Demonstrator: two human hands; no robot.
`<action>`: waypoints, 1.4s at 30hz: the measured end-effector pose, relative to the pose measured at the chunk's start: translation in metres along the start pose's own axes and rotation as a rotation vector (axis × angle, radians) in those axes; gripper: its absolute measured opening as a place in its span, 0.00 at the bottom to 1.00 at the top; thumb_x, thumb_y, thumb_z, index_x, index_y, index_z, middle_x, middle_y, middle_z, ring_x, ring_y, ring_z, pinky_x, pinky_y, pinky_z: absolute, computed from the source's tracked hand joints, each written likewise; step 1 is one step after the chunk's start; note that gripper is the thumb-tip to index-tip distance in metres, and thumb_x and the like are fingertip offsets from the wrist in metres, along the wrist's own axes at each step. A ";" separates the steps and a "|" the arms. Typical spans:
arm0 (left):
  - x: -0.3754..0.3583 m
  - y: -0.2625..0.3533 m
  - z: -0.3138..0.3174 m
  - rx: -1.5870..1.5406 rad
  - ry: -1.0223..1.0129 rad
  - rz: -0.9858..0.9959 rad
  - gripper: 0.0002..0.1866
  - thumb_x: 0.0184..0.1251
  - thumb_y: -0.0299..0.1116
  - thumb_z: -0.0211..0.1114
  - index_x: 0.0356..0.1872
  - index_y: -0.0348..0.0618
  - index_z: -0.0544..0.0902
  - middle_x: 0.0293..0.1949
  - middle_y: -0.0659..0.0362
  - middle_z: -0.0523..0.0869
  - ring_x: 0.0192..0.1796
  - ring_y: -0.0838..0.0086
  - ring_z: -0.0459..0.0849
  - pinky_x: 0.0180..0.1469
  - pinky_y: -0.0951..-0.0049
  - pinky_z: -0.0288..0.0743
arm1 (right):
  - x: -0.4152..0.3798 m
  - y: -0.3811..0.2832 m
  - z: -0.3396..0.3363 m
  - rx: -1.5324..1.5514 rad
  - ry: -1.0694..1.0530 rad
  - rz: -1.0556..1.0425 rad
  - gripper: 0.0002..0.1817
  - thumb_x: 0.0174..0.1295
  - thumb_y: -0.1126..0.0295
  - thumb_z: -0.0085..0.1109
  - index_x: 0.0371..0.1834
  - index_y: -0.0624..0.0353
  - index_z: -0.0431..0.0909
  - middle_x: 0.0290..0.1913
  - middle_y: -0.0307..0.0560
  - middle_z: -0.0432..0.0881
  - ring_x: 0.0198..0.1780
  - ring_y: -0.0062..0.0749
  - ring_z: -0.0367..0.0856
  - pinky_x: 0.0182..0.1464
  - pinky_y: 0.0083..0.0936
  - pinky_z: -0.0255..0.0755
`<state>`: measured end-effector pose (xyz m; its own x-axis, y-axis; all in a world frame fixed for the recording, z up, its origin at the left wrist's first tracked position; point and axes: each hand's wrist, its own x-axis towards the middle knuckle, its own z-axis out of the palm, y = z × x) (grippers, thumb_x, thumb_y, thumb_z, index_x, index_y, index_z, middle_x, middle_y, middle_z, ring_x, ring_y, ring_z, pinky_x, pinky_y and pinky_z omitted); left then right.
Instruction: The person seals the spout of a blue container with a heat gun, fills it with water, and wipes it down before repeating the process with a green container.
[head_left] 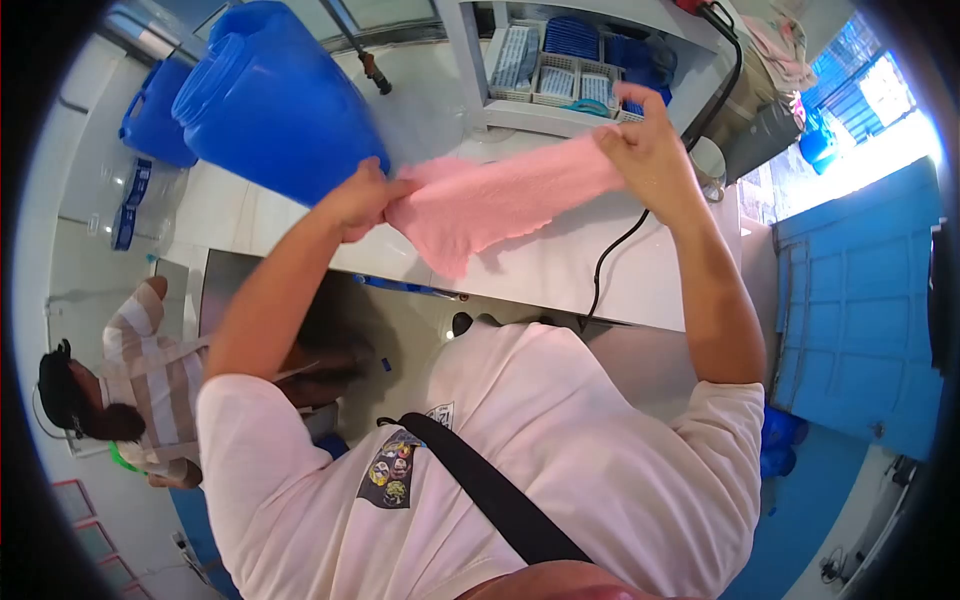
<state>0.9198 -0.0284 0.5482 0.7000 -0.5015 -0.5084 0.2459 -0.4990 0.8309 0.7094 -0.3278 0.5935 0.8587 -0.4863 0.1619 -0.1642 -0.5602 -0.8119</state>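
Note:
A pink cloth [490, 200] is stretched between my two hands above the white counter. My left hand [362, 200] pinches its left end, where a corner hangs down below the fingers. At the other end, my right hand [645, 150] grips the cloth's upper right part, with thumb and fingers closed on it. Just behind my left hand stands a big blue jug [280, 100]. The cloth hides part of the counter [570, 270] beneath it.
White baskets [555, 80] with packets sit in a shelf unit at the back. A black cable [610, 250] runs over the counter's right side. A grey cylinder [765, 140] and a mug [708, 165] stand at right. Another person [150, 380] is at lower left.

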 end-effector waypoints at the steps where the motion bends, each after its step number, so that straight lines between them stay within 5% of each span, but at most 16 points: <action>1: -0.001 0.004 -0.004 -0.014 0.012 -0.001 0.56 0.67 0.39 0.73 0.77 0.25 0.39 0.62 0.36 0.75 0.61 0.57 0.81 0.66 0.59 0.75 | 0.002 0.004 -0.002 -0.004 -0.015 -0.012 0.18 0.71 0.65 0.62 0.57 0.67 0.77 0.36 0.40 0.83 0.37 0.20 0.76 0.44 0.20 0.72; 3: -0.010 0.018 -0.009 0.148 0.011 -0.020 0.63 0.66 0.42 0.75 0.77 0.26 0.29 0.64 0.38 0.72 0.61 0.57 0.81 0.65 0.58 0.75 | 0.007 0.001 -0.004 0.107 -0.137 -0.171 0.18 0.68 0.63 0.64 0.53 0.65 0.81 0.32 0.49 0.84 0.32 0.33 0.80 0.41 0.28 0.76; 5: -0.040 0.033 -0.008 0.177 0.020 0.049 0.56 0.65 0.45 0.76 0.79 0.31 0.43 0.66 0.37 0.71 0.61 0.53 0.81 0.65 0.57 0.75 | -0.009 -0.027 -0.025 0.066 -0.261 -0.037 0.16 0.66 0.65 0.65 0.52 0.63 0.83 0.35 0.50 0.85 0.36 0.33 0.83 0.42 0.28 0.76; 7: -0.070 0.046 -0.011 1.037 0.051 0.485 0.37 0.65 0.47 0.75 0.69 0.37 0.71 0.68 0.38 0.71 0.66 0.49 0.77 0.65 0.56 0.73 | -0.022 -0.043 -0.040 -0.308 -0.309 -0.179 0.13 0.63 0.68 0.66 0.47 0.61 0.83 0.40 0.49 0.84 0.40 0.36 0.82 0.46 0.29 0.77; 11: -0.106 0.069 -0.029 1.009 -0.065 0.362 0.20 0.67 0.46 0.72 0.48 0.39 0.86 0.71 0.39 0.70 0.72 0.47 0.69 0.66 0.55 0.72 | -0.022 -0.054 -0.064 -0.288 -0.433 -0.320 0.09 0.61 0.70 0.68 0.40 0.61 0.80 0.48 0.48 0.84 0.43 0.42 0.82 0.50 0.32 0.76; 13: -0.100 0.066 -0.045 1.126 -0.298 0.710 0.16 0.71 0.43 0.69 0.42 0.38 0.88 0.73 0.42 0.69 0.71 0.51 0.73 0.64 0.58 0.74 | -0.004 -0.041 -0.060 -0.061 -0.408 -0.636 0.10 0.61 0.71 0.69 0.35 0.61 0.75 0.46 0.46 0.82 0.40 0.38 0.81 0.47 0.30 0.76; 14: -0.085 0.060 -0.051 1.054 -0.380 0.790 0.15 0.72 0.40 0.68 0.47 0.38 0.87 0.69 0.46 0.75 0.62 0.61 0.82 0.59 0.64 0.78 | 0.015 -0.019 -0.051 0.095 -0.542 -0.463 0.10 0.66 0.67 0.66 0.38 0.58 0.74 0.43 0.43 0.81 0.41 0.27 0.79 0.40 0.26 0.75; 15: -0.068 0.052 -0.055 1.053 -0.377 0.778 0.15 0.72 0.40 0.68 0.47 0.38 0.87 0.69 0.46 0.75 0.62 0.61 0.82 0.59 0.64 0.78 | 0.026 -0.025 -0.045 0.117 -0.604 -0.235 0.13 0.68 0.62 0.64 0.37 0.57 0.72 0.41 0.39 0.80 0.41 0.22 0.77 0.40 0.21 0.73; 17: -0.039 0.031 -0.051 0.036 -0.553 -0.021 0.17 0.72 0.41 0.68 0.52 0.39 0.85 0.61 0.54 0.83 0.52 0.72 0.87 0.54 0.70 0.80 | 0.042 -0.020 -0.020 0.270 -0.660 0.122 0.14 0.70 0.56 0.61 0.38 0.55 0.72 0.39 0.36 0.80 0.40 0.15 0.76 0.38 0.17 0.71; 20: -0.017 0.018 -0.037 0.073 -0.447 -0.036 0.16 0.74 0.35 0.64 0.57 0.39 0.81 0.46 0.61 0.88 0.45 0.77 0.88 0.48 0.75 0.83 | 0.052 -0.011 0.021 0.289 -0.590 0.250 0.14 0.71 0.56 0.60 0.41 0.55 0.76 0.38 0.37 0.81 0.37 0.16 0.77 0.33 0.20 0.73; 23: -0.015 0.024 -0.011 -0.108 -0.287 -0.080 0.19 0.74 0.33 0.63 0.61 0.37 0.78 0.46 0.60 0.88 0.45 0.76 0.88 0.48 0.77 0.83 | 0.044 -0.035 0.058 0.051 -0.363 -0.113 0.20 0.64 0.54 0.64 0.49 0.59 0.81 0.37 0.48 0.84 0.41 0.36 0.85 0.38 0.33 0.77; 27: -0.019 0.038 0.016 -0.302 -0.499 -0.105 0.21 0.74 0.30 0.60 0.66 0.37 0.74 0.52 0.57 0.86 0.49 0.76 0.87 0.51 0.74 0.83 | -0.002 -0.067 0.105 -0.047 -0.593 -0.527 0.17 0.70 0.57 0.64 0.49 0.60 0.81 0.40 0.48 0.87 0.42 0.27 0.86 0.40 0.28 0.80; 31: -0.003 0.015 0.026 -0.233 -0.263 0.080 0.25 0.74 0.28 0.56 0.70 0.35 0.69 0.56 0.54 0.83 0.50 0.73 0.87 0.51 0.72 0.82 | -0.020 -0.050 0.093 0.014 -0.504 -0.555 0.16 0.72 0.58 0.62 0.50 0.59 0.81 0.42 0.47 0.88 0.42 0.30 0.86 0.46 0.31 0.81; 33: -0.001 0.025 0.019 0.101 -0.093 0.237 0.29 0.71 0.31 0.62 0.71 0.37 0.69 0.57 0.50 0.82 0.56 0.69 0.85 0.55 0.69 0.80 | -0.009 -0.019 0.088 0.319 -0.349 -0.025 0.16 0.75 0.57 0.58 0.54 0.57 0.81 0.48 0.45 0.87 0.48 0.32 0.86 0.49 0.35 0.81; 37: -0.048 0.089 0.037 0.436 -0.077 0.372 0.31 0.69 0.34 0.65 0.73 0.42 0.69 0.61 0.46 0.80 0.60 0.62 0.83 0.57 0.63 0.78 | 0.011 0.001 0.103 0.833 -0.231 0.147 0.19 0.80 0.57 0.50 0.64 0.57 0.75 0.57 0.44 0.82 0.56 0.29 0.82 0.62 0.35 0.75; 42: -0.076 0.078 0.056 1.054 0.245 1.159 0.33 0.65 0.34 0.73 0.72 0.47 0.74 0.63 0.48 0.81 0.57 0.65 0.84 0.54 0.66 0.81 | 0.016 0.000 0.160 1.606 -0.219 0.205 0.26 0.81 0.54 0.45 0.75 0.54 0.63 0.68 0.44 0.74 0.67 0.32 0.74 0.67 0.34 0.70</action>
<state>0.8484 -0.0688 0.6387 0.2820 -0.8735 0.3969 -0.9587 -0.2411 0.1505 0.8008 -0.2289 0.5061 0.9588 -0.2834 0.0198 0.2475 0.7990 -0.5480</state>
